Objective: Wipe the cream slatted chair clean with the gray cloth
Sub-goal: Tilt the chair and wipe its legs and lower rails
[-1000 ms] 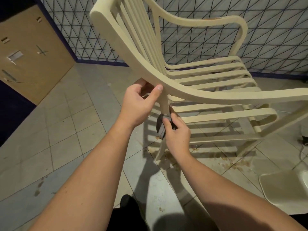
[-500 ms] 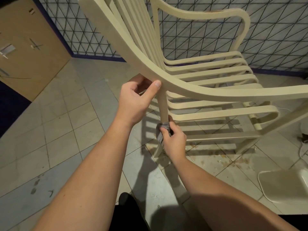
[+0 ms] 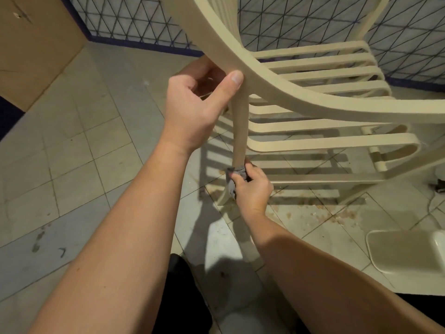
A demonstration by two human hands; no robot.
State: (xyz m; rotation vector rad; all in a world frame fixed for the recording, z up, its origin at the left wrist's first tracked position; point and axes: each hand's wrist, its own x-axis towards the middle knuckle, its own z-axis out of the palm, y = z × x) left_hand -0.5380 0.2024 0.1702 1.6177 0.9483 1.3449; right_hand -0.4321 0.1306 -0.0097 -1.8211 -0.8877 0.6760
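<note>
The cream slatted chair [image 3: 313, 109] stands on a tiled floor, filling the upper right. My left hand [image 3: 195, 104] grips the curved frame where the back meets the armrest, thumb on the outer edge. One rear leg [image 3: 239, 131] runs down from there. My right hand [image 3: 252, 186] holds the gray cloth [image 3: 234, 179] wrapped around the low part of that leg, just above its foot. Most of the cloth is hidden by my fingers.
Brown dirt stains [image 3: 313, 210] spot the tiles under the chair. A white plastic piece [image 3: 404, 254] lies on the floor at the lower right. A wooden panel [image 3: 36, 44] stands at the upper left, and a patterned wall [image 3: 313, 20] runs behind the chair.
My right hand has slid the cloth down the rear leg, from its middle to near its foot. My left hand keeps its grip on the frame. The view has moved closer.
</note>
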